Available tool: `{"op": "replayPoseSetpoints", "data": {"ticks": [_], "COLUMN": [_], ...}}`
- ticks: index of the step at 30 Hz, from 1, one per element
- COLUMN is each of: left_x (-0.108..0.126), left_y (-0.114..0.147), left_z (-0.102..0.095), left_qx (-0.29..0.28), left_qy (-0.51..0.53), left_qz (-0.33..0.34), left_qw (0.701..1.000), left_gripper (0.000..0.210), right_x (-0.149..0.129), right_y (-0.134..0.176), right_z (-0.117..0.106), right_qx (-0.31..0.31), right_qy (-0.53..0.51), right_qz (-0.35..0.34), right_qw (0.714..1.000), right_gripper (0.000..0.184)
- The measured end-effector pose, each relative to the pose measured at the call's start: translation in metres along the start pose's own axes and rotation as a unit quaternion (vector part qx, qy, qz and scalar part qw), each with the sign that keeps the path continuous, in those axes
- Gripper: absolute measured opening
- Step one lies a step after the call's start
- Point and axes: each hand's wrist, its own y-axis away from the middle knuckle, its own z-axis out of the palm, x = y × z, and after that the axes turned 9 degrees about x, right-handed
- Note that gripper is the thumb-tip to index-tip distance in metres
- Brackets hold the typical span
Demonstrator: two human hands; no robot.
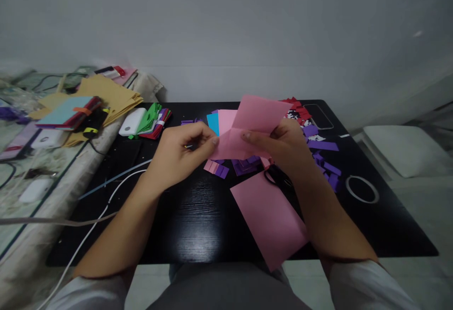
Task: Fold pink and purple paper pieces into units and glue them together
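Note:
A creased sheet of pink paper (260, 114) is held up over the black table, between both hands. My left hand (186, 152) pinches its lower left edge between thumb and forefinger. On the right side, my right hand (286, 145) grips the same sheet, thumb on the near face and the other fingers mostly hidden behind it. Below the right wrist lies another pink sheet (269, 215), reaching past the table's front edge. Behind the held paper, blue paper (213, 123) and more pink paper show in part. Small folded purple and pink pieces (216, 169) lie beneath the hands.
Purple folded pieces (329, 168) and red pieces (299, 109) lie at the right, near a tape ring (362, 189). Folded paper bundles (154, 121) sit at the back left. A white cable (102, 215) crosses the left side. Dark scissor-like handles (278, 176) show partly under my right hand.

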Motion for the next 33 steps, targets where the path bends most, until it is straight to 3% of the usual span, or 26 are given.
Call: {"op": "replayPoseSetpoints", "data": {"ticks": [4,10,14,17,19,22,24,27,29,31,33], "left_x": [0.001,0.003,-0.005,-0.011,-0.01,-0.004,-0.002,-0.003,-0.007,-0.01,-0.011], "left_y": [-0.003,-0.003,-0.003,-0.003,-0.003,-0.002,-0.001,0.0,0.0,0.0,0.001], "left_z": [-0.003,-0.001,0.006,0.013,0.016,0.018,0.016,0.012,0.01,0.01,0.011], "left_qx": [0.016,0.074,0.025,-0.012,0.036,0.132,0.161,0.203,0.219,0.228,0.237], "left_qy": [-0.008,0.029,0.032,0.084,0.134,0.159,0.139,0.064,0.006,-0.034,-0.051], "left_qz": [-0.002,-0.06,-0.126,-0.159,-0.142,-0.097,-0.066,0.01,0.054,0.086,0.122], "left_qw": [1.0,0.995,0.991,0.984,0.98,0.974,0.975,0.977,0.974,0.969,0.963], "left_gripper": [0.014,0.018,0.019,0.036,0.037,0.02,0.012,0.013,0.015,0.016,0.016], "right_x": [-0.003,0.004,0.011,0.015,0.016,0.018,0.019,0.016,0.009,0.0,-0.006], "right_y": [-0.004,-0.009,-0.001,0.006,0.008,0.005,0.001,-0.002,0.003,0.013,0.024], "right_z": [-0.007,-0.005,0.01,0.021,0.025,0.024,0.02,0.014,0.014,0.018,0.024], "right_qx": [0.051,0.127,0.066,0.018,-0.003,-0.019,0.032,0.17,0.201,0.159,0.068], "right_qy": [0.005,-0.066,-0.119,-0.173,-0.185,-0.147,-0.105,-0.036,0.004,0.028,0.032], "right_qz": [0.01,0.001,0.021,0.037,0.054,0.061,0.038,-0.027,-0.067,-0.072,-0.057], "right_qw": [0.999,0.99,0.99,0.984,0.981,0.987,0.993,0.984,0.977,0.984,0.996], "right_gripper": [0.018,0.013,0.009,0.009,0.011,0.014,0.027,0.052,0.057,0.054,0.051]}}
